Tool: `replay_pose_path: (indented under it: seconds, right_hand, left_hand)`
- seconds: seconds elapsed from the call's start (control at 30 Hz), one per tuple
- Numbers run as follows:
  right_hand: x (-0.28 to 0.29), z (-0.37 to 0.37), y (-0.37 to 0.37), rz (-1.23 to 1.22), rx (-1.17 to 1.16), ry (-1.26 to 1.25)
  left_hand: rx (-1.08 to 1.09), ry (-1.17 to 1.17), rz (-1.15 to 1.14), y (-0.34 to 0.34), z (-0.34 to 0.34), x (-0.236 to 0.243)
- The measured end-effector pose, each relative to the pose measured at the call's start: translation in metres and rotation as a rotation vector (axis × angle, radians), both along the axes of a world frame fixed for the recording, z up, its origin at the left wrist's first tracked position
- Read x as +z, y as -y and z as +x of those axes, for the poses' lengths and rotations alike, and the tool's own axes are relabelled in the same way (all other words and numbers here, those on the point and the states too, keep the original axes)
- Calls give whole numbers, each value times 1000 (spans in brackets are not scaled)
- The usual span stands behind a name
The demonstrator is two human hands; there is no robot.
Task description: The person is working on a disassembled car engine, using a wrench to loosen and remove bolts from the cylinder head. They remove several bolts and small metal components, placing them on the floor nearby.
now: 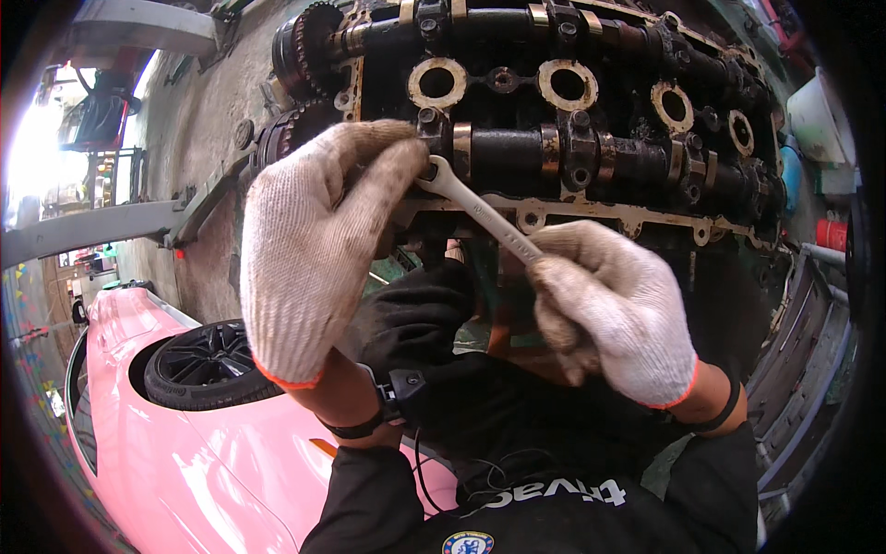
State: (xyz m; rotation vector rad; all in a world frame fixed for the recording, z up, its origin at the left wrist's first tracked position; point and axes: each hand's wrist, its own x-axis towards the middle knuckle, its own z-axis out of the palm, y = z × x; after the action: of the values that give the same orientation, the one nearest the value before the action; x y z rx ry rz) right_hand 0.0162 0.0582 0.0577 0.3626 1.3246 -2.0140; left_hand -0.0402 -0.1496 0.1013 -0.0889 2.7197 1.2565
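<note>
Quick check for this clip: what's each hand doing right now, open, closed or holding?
Left hand: fingers bent beside the wrench's ring end; grip can't be told.
Right hand: closed, holding the wrench's handle.

Apparent gap below wrench [489,218]; camshaft [508,150] above

A silver-grey wrench [489,217] is held aslant, its upper end brought to a dark bearing cap [436,134] — whether it is seated on a bolt cannot be told. Its lower end is hidden by the grip. The cap is set over the nearer camshaft [503,150] of an oil-blackened cylinder head [628,217], where two shafts are carried side by side — pale, stained rings [437,83] are seen between them.
</note>
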Motion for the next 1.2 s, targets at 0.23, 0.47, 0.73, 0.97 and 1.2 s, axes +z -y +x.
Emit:
replay_pose_path:
  seconds: [0.23, 0.47, 0.73, 0.97, 1.2]
  right_hand:
    - [-2, -4, -5, 175, -32, -148]
    - [3, -13, -11, -54, -429, -100]
    - [-11, -24, -25, -1, -553, -379]
    - [-16, -42, -18, 144, -463, -690]
    - [4, -73, -13, -129, -469, -350]
  left_hand:
    - [-237, -6, -95, 13, 4, -5]
    - [-179, -84, -94, 10, 4, -15]
    - [-128, -128, -142, 5, 4, -18]
    - [-124, -239, -304, 2, 9, -19]
    - [-196, -200, -308, 6, 8, -13]
